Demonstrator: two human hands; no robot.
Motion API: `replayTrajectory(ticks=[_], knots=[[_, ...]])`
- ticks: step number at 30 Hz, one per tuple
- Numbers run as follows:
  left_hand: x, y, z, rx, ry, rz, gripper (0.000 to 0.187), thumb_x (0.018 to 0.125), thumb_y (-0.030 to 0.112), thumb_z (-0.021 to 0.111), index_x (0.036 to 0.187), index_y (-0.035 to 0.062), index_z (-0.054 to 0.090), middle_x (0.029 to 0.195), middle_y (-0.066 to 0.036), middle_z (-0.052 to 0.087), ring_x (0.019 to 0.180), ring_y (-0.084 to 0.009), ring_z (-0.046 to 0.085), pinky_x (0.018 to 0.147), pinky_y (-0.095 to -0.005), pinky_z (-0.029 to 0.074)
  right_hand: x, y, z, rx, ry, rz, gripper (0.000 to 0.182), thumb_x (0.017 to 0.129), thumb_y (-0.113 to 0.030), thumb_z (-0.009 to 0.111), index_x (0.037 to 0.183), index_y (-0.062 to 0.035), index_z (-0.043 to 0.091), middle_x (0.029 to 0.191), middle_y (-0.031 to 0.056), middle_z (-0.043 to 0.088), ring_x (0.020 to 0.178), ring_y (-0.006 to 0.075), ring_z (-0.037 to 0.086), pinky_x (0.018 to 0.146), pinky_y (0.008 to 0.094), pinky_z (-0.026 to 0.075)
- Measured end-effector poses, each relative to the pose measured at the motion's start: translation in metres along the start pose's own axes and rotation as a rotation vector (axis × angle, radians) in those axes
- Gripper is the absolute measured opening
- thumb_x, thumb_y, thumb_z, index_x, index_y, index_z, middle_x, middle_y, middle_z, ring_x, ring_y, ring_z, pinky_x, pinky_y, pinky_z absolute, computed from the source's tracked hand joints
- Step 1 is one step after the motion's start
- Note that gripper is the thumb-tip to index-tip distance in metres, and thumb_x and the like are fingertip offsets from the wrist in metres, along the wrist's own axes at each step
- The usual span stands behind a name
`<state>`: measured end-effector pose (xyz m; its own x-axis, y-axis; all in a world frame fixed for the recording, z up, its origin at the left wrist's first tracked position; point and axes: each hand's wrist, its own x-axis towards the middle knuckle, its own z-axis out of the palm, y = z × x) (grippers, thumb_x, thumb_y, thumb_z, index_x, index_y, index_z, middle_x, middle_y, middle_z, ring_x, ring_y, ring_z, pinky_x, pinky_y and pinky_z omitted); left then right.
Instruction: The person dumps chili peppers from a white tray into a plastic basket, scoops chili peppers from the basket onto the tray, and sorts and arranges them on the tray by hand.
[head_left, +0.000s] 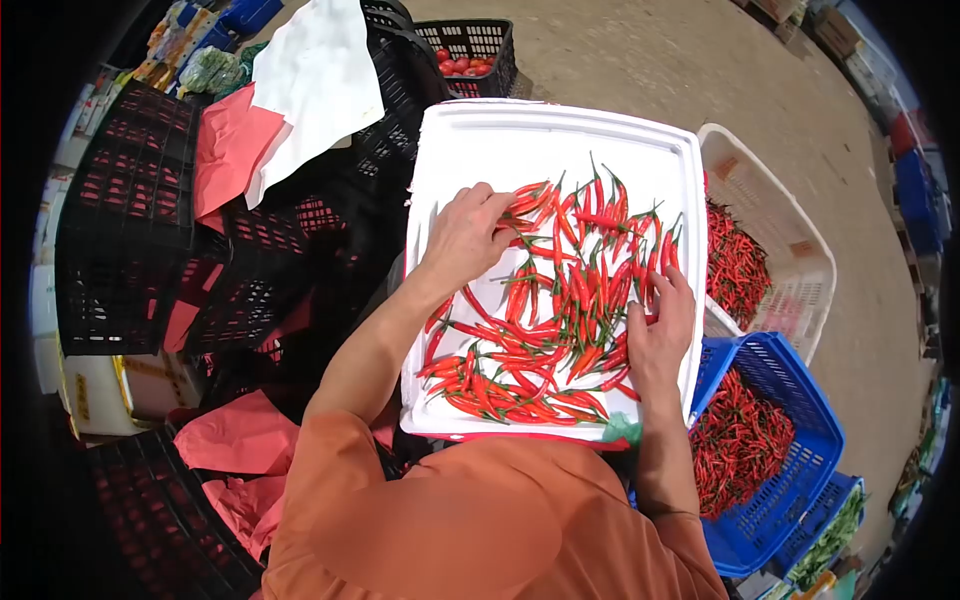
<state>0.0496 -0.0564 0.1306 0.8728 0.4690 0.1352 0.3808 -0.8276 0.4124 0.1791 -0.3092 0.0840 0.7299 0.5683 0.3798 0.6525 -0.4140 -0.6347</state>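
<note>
Red chilies with green stems (585,285) lie spread over a white foam tray (480,145). At the upper left of the pile, my left hand (468,232) has its fingers curled round a few red chilies. My right hand (660,330) rests over chilies at the right side of the tray, its fingers bent and apart; the part under its palm is hidden. A bit of green material (622,430) lies at the tray's lower right corner.
Right of the tray stand a white basket (800,250) and a blue basket (815,430), both holding chilies. Black crates (125,220) with pink paper (235,150) are stacked at the left. A black crate of tomatoes (485,35) stands behind the tray.
</note>
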Motion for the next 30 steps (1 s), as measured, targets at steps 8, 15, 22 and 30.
replayTrajectory(ticks=[8, 15, 22, 30], knots=[[-0.002, -0.006, -0.01, -0.532, -0.189, -0.379, 0.03, 0.092, 0.011, 0.061, 0.121, 0.0049, 0.062, 0.078, -0.007, 0.066, 0.064, -0.0133, 0.061, 0.062, -0.0289, 0.051, -0.001, -0.009, -0.007, -0.105, -0.016, 0.033, 0.041, 0.079, -0.008, 0.064, 0.119, 0.0008, 0.058, 0.131, 0.0219, 0.052, 0.119, 0.0394, 0.051, 0.103, 0.0443, 0.039], [-0.026, -0.001, -0.017, -0.582, -0.185, -0.404, 0.042, 0.087, 0.018, 0.07, 0.122, -0.0015, 0.059, 0.086, -0.013, 0.069, 0.072, -0.0143, 0.065, 0.064, -0.0287, 0.052, 0.001, -0.027, -0.013, -0.06, -0.177, 0.061, 0.042, 0.075, -0.01, 0.068, 0.115, 0.0019, 0.059, 0.116, 0.0209, 0.058, 0.108, 0.0386, 0.055, 0.093, 0.0463, 0.043], [-0.046, 0.028, -0.007, -0.616, -0.24, -0.289, 0.058, 0.077, 0.009, 0.076, 0.129, 0.0037, 0.052, 0.094, -0.017, 0.066, 0.085, -0.0326, 0.066, 0.077, -0.0382, 0.052, 0.002, -0.065, -0.009, 0.135, -0.406, -0.082, 0.041, 0.075, -0.013, 0.071, 0.111, 0.0023, 0.06, 0.109, 0.0203, 0.057, 0.103, 0.0386, 0.057, 0.086, 0.0456, 0.046], [-0.06, 0.048, -0.004, -0.304, -0.087, -0.004, 0.02, 0.076, 0.014, 0.072, 0.09, 0.0039, 0.063, 0.092, -0.014, 0.057, 0.09, -0.0357, 0.06, 0.075, -0.0444, 0.051, -0.004, -0.042, 0.011, 0.247, -0.298, 0.049, 0.027, 0.079, -0.007, 0.068, 0.105, -0.0018, 0.061, 0.095, 0.0152, 0.058, 0.085, 0.0328, 0.063, 0.072, 0.0402, 0.05]])
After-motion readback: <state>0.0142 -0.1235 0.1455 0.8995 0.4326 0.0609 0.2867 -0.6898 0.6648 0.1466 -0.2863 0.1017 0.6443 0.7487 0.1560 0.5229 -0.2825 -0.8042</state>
